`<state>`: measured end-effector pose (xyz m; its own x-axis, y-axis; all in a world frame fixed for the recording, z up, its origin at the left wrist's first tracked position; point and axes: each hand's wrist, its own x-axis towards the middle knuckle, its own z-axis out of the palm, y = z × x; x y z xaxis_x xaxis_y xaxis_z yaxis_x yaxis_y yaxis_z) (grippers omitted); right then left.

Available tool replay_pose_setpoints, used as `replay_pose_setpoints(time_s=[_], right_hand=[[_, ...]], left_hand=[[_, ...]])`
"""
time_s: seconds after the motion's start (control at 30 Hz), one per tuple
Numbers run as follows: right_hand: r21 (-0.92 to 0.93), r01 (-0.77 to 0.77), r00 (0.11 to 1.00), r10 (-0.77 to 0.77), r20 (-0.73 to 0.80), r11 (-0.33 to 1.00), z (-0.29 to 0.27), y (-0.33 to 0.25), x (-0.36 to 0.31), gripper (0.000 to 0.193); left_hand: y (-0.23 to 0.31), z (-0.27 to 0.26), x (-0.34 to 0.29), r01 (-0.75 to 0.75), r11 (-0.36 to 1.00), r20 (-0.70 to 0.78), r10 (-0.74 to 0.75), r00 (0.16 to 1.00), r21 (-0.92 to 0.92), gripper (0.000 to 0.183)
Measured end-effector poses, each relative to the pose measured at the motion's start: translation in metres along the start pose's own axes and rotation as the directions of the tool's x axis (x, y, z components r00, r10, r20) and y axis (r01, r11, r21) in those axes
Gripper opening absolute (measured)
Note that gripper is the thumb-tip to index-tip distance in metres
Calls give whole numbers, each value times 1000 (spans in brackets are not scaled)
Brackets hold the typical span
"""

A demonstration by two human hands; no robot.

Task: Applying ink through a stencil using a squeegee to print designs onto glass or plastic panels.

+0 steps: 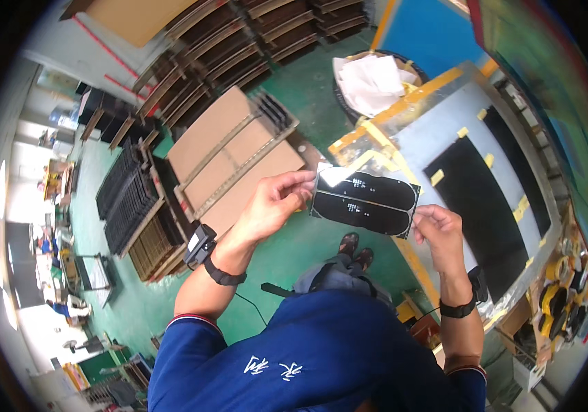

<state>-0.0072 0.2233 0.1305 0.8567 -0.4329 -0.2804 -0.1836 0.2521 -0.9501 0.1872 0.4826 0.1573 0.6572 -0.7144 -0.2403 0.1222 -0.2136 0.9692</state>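
Between my two hands I hold a thin, rectangular black printed panel (366, 200), raised over the floor and tilted slightly down to the right. Two rounded shapes lie side by side on it, with small white marks and a bright reflection at its upper left corner. The fingers of my left hand (277, 199) pinch its left edge. At the lower right corner, my right hand (439, 226) grips it between thumb and curled fingers. Both wrists carry a strapped-on device.
To the right stands a worktable (434, 89) with yellow-taped edges and black sheets (486, 213) taped down. Beyond it is a bin of crumpled white sheets (376, 82). Brown boards (222, 147) are stacked ahead left, beside black racks (126, 185). Tape rolls (553, 302) lie far right.
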Motion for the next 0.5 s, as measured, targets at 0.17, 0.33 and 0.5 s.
replay_pose_setpoints(time_s=[0.17,0.33,0.5], right_hand=[[-57,-70,996,73,50,996,49,23,22,14],[-278,-23,995,50,91,960,125,75,65,17],[-375,174,984,-150,95,910,233,139,134,25]], left_hand=[[-39,-41,-22,82,994,-93,-88,992,-66,38],[-110,-111,-17,179,984,-100,-177,979,7,42],[-153,-226,33,183,889,-242,-84,967,421,49]])
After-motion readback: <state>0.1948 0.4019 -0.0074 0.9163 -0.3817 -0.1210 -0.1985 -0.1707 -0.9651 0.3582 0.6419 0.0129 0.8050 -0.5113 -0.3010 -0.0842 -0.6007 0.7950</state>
